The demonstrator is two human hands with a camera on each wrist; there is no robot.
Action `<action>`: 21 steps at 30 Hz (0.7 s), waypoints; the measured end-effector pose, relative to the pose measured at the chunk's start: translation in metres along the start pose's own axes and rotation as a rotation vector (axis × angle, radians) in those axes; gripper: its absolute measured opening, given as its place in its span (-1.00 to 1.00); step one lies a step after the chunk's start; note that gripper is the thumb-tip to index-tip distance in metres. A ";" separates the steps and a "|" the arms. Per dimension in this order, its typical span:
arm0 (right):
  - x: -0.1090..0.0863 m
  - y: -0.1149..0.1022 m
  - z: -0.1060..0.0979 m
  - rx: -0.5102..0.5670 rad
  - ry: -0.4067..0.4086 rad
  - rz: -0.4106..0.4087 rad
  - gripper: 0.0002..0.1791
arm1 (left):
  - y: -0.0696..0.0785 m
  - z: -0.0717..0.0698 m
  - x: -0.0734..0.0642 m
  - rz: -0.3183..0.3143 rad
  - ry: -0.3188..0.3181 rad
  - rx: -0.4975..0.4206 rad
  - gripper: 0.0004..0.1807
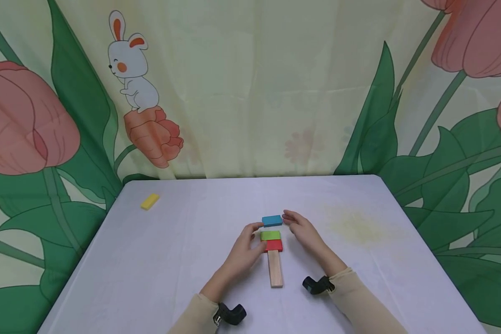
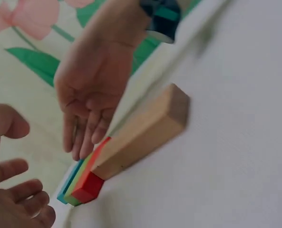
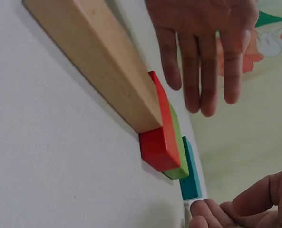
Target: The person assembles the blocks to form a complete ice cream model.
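A plain wooden block (image 1: 275, 269) lies lengthwise on the table, its far end against a red block (image 1: 274, 246) laid crosswise. Beyond the red one sits a green block (image 1: 270, 235), close against it. Farther back, across a small gap, lies a blue block (image 1: 272, 221). My left hand (image 1: 242, 250) is beside the row's left side, its thumb overlapping the red block's edge in the head view; contact cannot be told. Near the blue block's right end is my right hand (image 1: 305, 234), fingers loosely extended. Neither hand grips anything.
A yellow block (image 1: 150, 202) lies alone toward the table's back left corner. White cloth covers the table (image 1: 183, 218). Behind its far edge hangs a curtain (image 1: 250, 93) printed with tulips and a rabbit. Black wrist cameras sit at both sleeves.
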State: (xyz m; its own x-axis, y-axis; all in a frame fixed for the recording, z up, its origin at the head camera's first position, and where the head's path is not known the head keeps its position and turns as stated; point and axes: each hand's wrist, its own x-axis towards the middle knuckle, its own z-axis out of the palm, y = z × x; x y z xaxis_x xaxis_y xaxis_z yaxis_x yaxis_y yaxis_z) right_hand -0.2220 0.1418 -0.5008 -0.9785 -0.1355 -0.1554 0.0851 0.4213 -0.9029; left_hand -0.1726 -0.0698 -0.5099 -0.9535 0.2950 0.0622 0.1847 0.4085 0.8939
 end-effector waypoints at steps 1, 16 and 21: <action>0.001 0.000 0.000 0.046 -0.013 0.022 -0.41 | 0.000 -0.001 0.004 -0.030 0.022 -0.067 -0.41; -0.007 0.002 0.006 0.266 -0.124 0.122 -0.37 | -0.018 0.000 0.019 -0.169 0.038 -0.282 -0.36; -0.007 0.000 0.004 0.270 -0.114 0.116 -0.39 | -0.016 -0.001 0.022 -0.157 0.017 -0.277 -0.36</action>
State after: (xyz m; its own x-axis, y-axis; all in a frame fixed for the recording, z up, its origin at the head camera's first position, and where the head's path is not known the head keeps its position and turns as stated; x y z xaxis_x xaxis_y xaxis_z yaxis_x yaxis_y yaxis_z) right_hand -0.2139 0.1395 -0.5017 -0.9333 -0.2066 -0.2937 0.2566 0.1882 -0.9480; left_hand -0.1969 -0.0705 -0.5221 -0.9695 0.2316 -0.0803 -0.0343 0.1962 0.9800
